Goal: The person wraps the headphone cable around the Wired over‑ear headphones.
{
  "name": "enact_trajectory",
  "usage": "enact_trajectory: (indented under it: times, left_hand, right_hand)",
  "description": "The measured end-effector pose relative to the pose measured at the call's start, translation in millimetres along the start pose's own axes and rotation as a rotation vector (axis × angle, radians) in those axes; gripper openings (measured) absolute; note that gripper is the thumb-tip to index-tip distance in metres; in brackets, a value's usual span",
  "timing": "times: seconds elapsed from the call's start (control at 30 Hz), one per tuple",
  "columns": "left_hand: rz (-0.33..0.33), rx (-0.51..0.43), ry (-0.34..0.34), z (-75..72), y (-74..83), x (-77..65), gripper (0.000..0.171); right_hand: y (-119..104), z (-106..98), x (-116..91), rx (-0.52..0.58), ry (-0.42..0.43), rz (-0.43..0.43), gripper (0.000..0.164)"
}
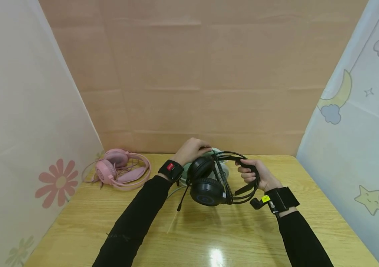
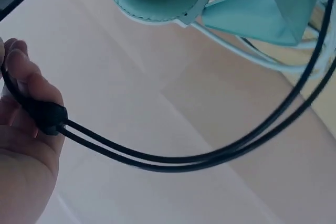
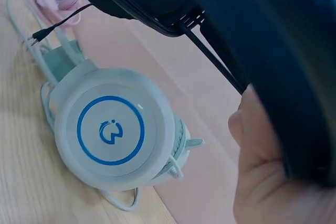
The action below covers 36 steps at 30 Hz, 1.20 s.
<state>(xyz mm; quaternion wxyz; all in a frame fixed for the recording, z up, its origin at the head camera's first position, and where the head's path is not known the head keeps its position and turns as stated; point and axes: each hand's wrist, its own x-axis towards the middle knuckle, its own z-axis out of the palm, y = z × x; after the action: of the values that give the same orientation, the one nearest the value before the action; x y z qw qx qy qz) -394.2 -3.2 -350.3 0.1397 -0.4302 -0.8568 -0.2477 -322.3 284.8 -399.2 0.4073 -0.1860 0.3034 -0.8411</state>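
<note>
A: What is nearest?

B: A pale wooden table [image 1: 239, 239] with a bright spot of glare; two black sleeves [image 1: 129, 222] reach across it, a dark band [image 1: 171, 170] on each wrist.

A: And the hands?

B: The right hand [image 1: 257, 172] has its fingers wrapped round the headband [image 1: 257, 181] of a black headset [image 1: 207, 191]; the headset is between both hands, over the table, its earcups toward the left and its thin microphone [image 1: 179, 207] angled down; the left hand [image 1: 191, 150], just beyond the earcups, curls its fingers round a black cable [image 2: 157, 163] at a small black piece [image 2: 50, 118], where two strands loop away.

A: What is behind those?

B: A mint-and-white headset [image 3: 113, 129] on the table, partly hidden by the black one; a pink headset [image 1: 106, 171], well apart, at the far left; pale sheets [image 1: 26, 118] at either side, printed with flowers, a moon and a star; a creased brown backdrop [image 1: 203, 74] across the back.
</note>
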Motion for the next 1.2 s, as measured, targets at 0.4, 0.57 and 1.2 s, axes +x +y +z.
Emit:
enact_trajectory:
  times: [0.4,0.57,1.2]
  left_hand:
    - [-0.153,-0.225,0.009,13.2,-7.8,-5.9,0.017]
    - [-0.145,-0.280,-0.018,18.8,-12.9,-13.9,0.023]
    - [-0.134,-0.289,-0.113,35.4,-21.9,-36.4,0.039]
  right_hand:
    - [-6.3,2.6,-1.9,0.060,-0.077,-0.009,0.048]
    - [-7.5,2.0,-1.9,0.067,-0.069,-0.004,0.046]
    - [-7.8,-2.0,-5.3,0.151,-0.065,-0.011,0.045]
